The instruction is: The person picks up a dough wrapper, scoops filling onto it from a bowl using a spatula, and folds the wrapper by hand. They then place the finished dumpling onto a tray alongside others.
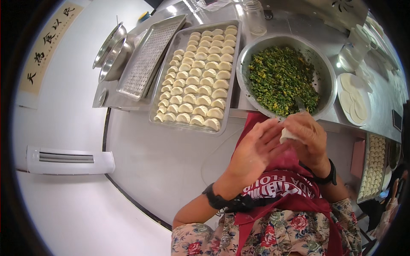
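In front of the red apron, my right hand point(307, 136) has its fingers closed on a pale dough dumpling point(287, 135). Beside it my left hand point(256, 148) is held up, palm and fingers spread, its fingertips close to the dumpling; whether they touch it is unclear. Just beyond both hands stands a large steel bowl point(333, 88) of chopped green and yellow filling point(278, 78), with a metal utensil point(299, 104) stuck in it. Rows of pleated dumplings point(192, 89) lie on a metal tray point(224, 124) to the left. Round dough wrappers point(352, 99) lie on a white oval plate point(346, 119) at the right.
A perforated metal tray point(149, 57) and steel bowls point(115, 60) stand at the far left. Behind are a glass jar point(254, 19) and a clear pitcher point(350, 52). A dark phone-like object point(397, 120) lies at the right edge. Another dumpling tray point(373, 166) and a person's arm point(389, 208) are lower right.
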Action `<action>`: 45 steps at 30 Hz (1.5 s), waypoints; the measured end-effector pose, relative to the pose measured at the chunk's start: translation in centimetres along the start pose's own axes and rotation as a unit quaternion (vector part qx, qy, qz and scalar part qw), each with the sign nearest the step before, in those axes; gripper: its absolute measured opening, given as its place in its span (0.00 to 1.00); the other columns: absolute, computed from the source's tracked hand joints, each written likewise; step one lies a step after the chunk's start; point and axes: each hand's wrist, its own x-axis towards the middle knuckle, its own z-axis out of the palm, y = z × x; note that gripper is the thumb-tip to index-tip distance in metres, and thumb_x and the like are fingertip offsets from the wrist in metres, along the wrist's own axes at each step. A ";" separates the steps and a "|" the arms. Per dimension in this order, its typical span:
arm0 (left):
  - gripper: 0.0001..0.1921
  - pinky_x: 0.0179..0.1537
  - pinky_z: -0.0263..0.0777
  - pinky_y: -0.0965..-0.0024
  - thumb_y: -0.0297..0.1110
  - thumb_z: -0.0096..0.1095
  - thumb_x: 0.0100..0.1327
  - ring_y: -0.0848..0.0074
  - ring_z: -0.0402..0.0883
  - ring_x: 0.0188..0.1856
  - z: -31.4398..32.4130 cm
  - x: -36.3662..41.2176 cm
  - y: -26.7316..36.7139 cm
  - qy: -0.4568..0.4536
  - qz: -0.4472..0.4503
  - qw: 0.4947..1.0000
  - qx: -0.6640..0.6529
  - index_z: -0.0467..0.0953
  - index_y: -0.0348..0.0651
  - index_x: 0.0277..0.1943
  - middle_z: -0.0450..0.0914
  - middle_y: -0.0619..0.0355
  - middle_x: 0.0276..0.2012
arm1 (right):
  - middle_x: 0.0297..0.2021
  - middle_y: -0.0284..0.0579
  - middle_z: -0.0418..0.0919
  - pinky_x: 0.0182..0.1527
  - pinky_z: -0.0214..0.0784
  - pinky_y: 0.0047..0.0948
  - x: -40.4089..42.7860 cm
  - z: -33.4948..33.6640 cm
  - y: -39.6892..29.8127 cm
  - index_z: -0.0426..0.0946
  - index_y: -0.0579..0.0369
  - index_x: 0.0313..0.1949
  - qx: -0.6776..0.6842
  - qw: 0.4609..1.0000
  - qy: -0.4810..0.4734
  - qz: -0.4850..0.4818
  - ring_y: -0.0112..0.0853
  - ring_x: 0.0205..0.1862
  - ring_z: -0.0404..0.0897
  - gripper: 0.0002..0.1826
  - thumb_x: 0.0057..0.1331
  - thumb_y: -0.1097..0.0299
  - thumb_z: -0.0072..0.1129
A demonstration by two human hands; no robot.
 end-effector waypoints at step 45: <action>0.11 0.45 0.68 0.68 0.36 0.51 0.62 0.70 0.73 0.41 -12.2 -6.2 7.8 0.390 0.059 0.894 0.211 0.67 0.39 0.43 0.72 0.55 0.39 | 0.37 0.44 0.74 0.38 0.67 0.24 6.0 2.8 3.0 0.75 0.57 0.40 0.253 0.953 -0.059 0.157 0.30 0.37 0.75 0.18 0.47 0.83 0.59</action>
